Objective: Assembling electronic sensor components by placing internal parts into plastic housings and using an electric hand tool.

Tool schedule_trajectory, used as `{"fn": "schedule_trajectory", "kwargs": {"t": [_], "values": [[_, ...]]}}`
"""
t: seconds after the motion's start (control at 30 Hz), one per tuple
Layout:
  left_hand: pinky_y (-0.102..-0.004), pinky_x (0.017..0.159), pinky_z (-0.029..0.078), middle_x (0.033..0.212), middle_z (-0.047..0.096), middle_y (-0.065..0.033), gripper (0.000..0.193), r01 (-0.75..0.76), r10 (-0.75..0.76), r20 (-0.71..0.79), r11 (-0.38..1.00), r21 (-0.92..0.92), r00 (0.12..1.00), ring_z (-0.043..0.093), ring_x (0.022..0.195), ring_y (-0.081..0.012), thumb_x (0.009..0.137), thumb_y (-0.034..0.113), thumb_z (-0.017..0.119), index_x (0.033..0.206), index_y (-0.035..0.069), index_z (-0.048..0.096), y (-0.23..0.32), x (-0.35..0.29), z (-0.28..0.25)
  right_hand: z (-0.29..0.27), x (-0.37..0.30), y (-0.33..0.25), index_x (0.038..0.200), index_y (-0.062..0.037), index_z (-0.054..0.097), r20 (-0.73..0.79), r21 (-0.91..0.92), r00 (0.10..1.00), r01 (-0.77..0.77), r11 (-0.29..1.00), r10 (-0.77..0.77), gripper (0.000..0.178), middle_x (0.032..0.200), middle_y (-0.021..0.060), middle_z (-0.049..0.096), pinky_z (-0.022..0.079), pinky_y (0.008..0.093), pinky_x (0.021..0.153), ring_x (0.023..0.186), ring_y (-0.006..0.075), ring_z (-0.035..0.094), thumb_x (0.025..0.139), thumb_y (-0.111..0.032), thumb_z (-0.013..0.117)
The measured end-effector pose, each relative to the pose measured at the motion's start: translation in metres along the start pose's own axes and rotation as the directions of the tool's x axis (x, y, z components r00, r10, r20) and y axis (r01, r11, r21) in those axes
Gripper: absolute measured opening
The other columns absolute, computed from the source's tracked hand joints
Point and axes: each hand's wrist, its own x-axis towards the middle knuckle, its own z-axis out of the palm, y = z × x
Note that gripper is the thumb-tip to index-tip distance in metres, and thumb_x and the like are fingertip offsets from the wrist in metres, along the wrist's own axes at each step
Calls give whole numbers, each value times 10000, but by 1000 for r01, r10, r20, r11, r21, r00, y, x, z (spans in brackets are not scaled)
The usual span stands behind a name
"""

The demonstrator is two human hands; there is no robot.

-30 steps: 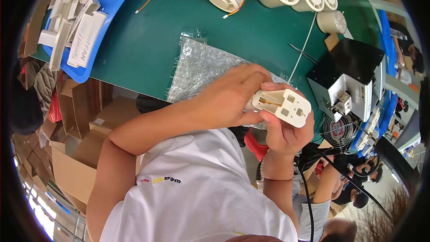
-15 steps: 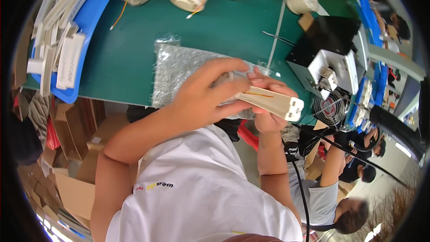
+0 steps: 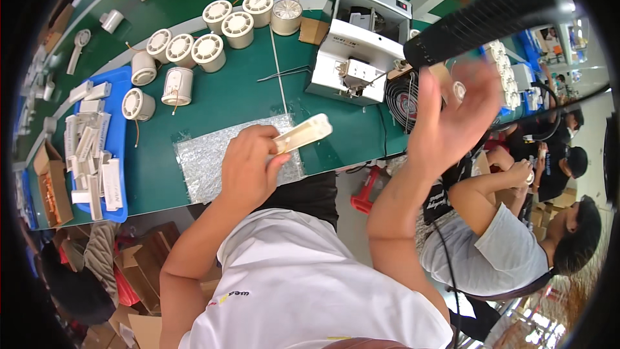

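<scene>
My left hand (image 3: 247, 167) pinches one end of a long white plastic handle shell (image 3: 305, 134). The shell is held above a sheet of bubble wrap (image 3: 216, 167), with its hollow side showing. My right hand (image 3: 455, 116) is raised on the right, thumb and fingers apart, partly blurred, and nothing shows in its grasp. Just above it hangs a black ribbed cylindrical tool (image 3: 481, 19); I cannot tell whether the fingers touch it.
Several round white fan heads (image 3: 208, 52) with wires stand at the back. A blue tray (image 3: 121, 116) of white handle parts is on the left. A silver-and-black machine (image 3: 355, 45) stands back right, beside a round black fan (image 3: 404, 102). A co-worker (image 3: 494, 239) sits at the right.
Both hands were together on the shell. My right hand has let go and risen to the right, while my left keeps the shell. The view has shifted, showing more of the table.
</scene>
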Motion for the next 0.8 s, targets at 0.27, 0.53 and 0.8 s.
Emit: {"fn": "schedule_trajectory", "kwargs": {"t": [0.27,0.53,0.8], "values": [[-404,768,493,910,648,-100,49,29,-29,-44,1000,4,999,626,900,-328,884,45,635,912,19,605,10,10,12,13,75,-17,1298,9,438,86,559,986,70,826,-141,423,979,202,642,543,347,637,663,233,636,922,-111,588],[-401,797,515,901,675,-128,59,204,-213,-59,971,-126,975,637,916,-336,932,33,573,880,6,573,5,5,9,61,95,-20,1213,-52,444,-26,317,965,257,913,-262,366,766,143,612,497,319,427,489,208,581,1039,-373,478],[-401,735,516,939,697,-163,124,270,-306,-90,920,-285,948,641,796,-342,990,63,459,891,-10,477,-12,-4,9,21,74,-42,1025,50,505,452,658,854,-515,549,258,682,790,161,572,469,345,572,636,222,569,934,-624,455]]}}
